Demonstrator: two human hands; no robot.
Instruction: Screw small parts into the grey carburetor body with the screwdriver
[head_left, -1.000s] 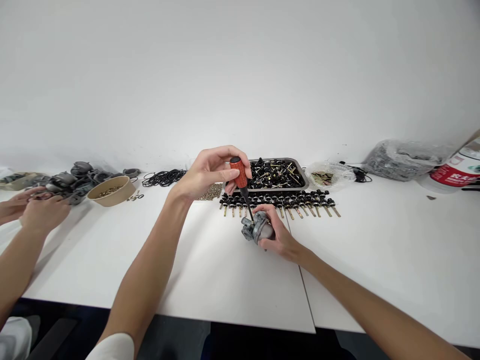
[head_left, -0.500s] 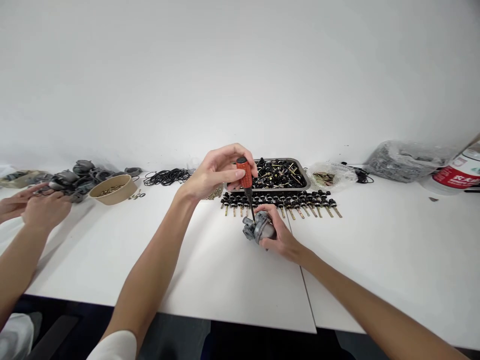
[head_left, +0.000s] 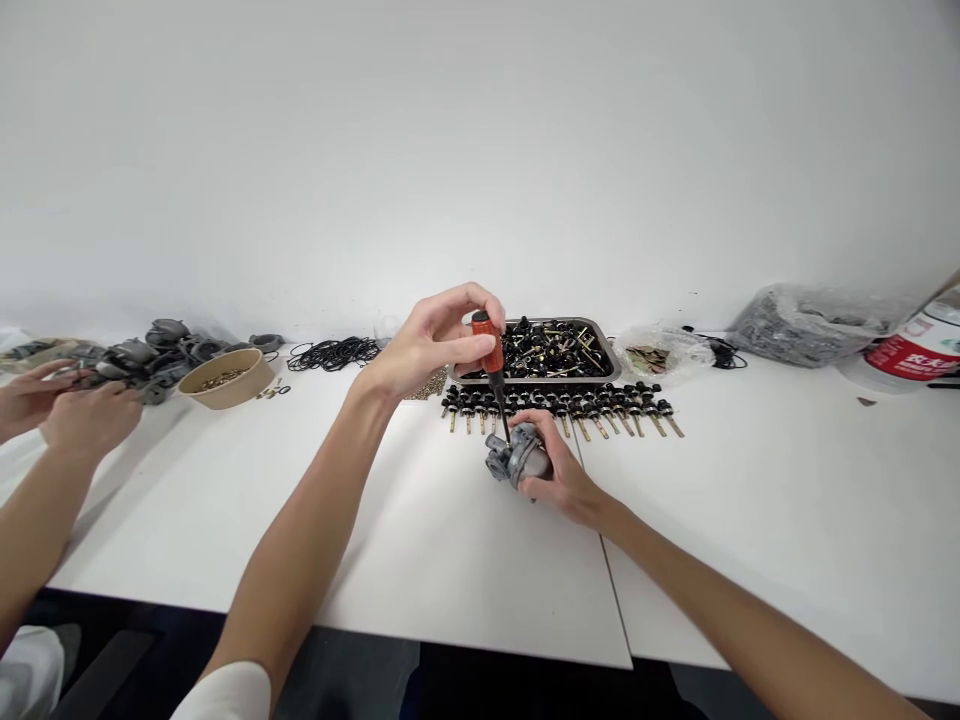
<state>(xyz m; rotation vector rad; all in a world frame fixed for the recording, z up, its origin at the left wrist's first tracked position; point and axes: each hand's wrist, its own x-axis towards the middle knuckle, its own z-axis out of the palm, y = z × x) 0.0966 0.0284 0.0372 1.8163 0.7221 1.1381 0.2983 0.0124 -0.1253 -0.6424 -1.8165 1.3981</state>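
Observation:
My left hand (head_left: 429,342) is closed round the orange handle of a screwdriver (head_left: 491,362), held nearly upright. Its black shaft points down, and the tip rests on a small grey metal part (head_left: 516,458). My right hand (head_left: 561,470) grips that part from the right and holds it on the white table (head_left: 450,540). Just behind the part lies a row of black-capped brass screws (head_left: 559,405).
A metal tray (head_left: 609,362) of black and brass pieces stands behind the row. Black rubber rings (head_left: 330,352), a tan bowl (head_left: 223,380) and a heap of grey parts (head_left: 161,352) lie to the left, where another person's hands (head_left: 64,410) work. Plastic bags (head_left: 806,320) sit at the right.
The screwdriver handle has shifted slightly right and my left fingers have turned round it. The other person's hands at the left have moved a little. The grey part stays put.

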